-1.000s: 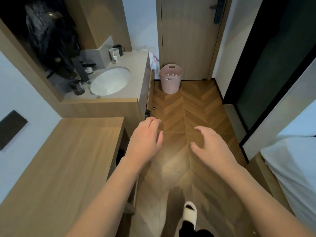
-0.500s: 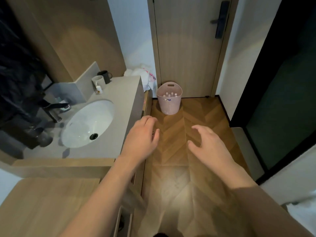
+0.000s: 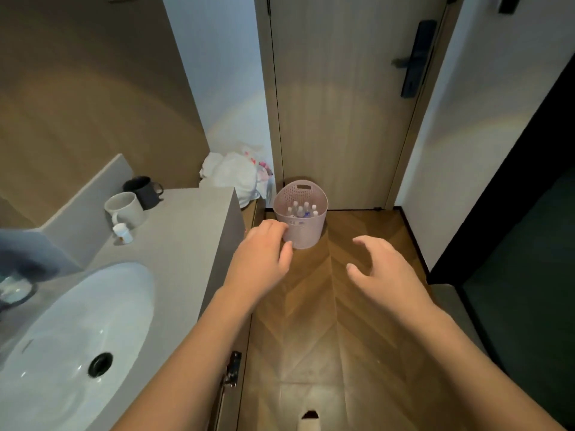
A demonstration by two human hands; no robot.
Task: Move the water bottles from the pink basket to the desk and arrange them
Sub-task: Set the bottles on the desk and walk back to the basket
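Ahead, the pink basket [image 3: 301, 223] stands on the herringbone wood floor [image 3: 351, 306], right against the closed wooden door [image 3: 342, 104]. The water bottles [image 3: 302, 210] stand upright inside it, only their white caps showing above the perforated wall. My left hand [image 3: 263, 259] reaches forward in the air, fingers [image 3: 273, 227] loosely curled and holding nothing; from here its fingertips overlap the basket's lower left side, but I cannot tell whether they touch it. My right hand [image 3: 384, 269] hangs over the floor well to the right of the basket, fingers spread apart and relaxed, empty.

To my left runs a grey surface [image 3: 180, 244] with a white oval sink [image 3: 74, 337] sunk into it, its dark drain near the bottom. Toward the back of that surface a white mug [image 3: 124, 208] and a dark mug [image 3: 143, 191] stand side by side, with a small white bottle [image 3: 123, 233] just in front of the white mug. A crumpled white plastic bag [image 3: 236, 175] sits past the far end of the surface, beside the door frame. The door carries a dark handle [image 3: 415, 57] on its right edge. A dark glass panel [image 3: 522, 244] fills the right side of the room.
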